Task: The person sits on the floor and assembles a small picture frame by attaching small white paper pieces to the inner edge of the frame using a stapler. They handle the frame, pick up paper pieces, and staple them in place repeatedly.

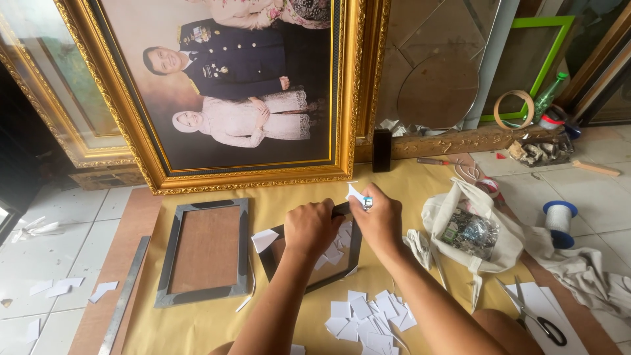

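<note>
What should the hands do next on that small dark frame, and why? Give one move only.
Probably press the white slip in the right hand down onto the top edge of the small dark frame. The left hand already steadies that frame, white paper pieces sit across its backing, and more cut slips lie in front, so this one looks ready to be fixed in place.

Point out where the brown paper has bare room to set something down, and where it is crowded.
Free: the paper below the grey frame, left of the arms, and the strip between the gold frame and the cloth bag. Crowded: the small dark frame under the left hand and right hand, the white paper squares, and the scissors.
</note>
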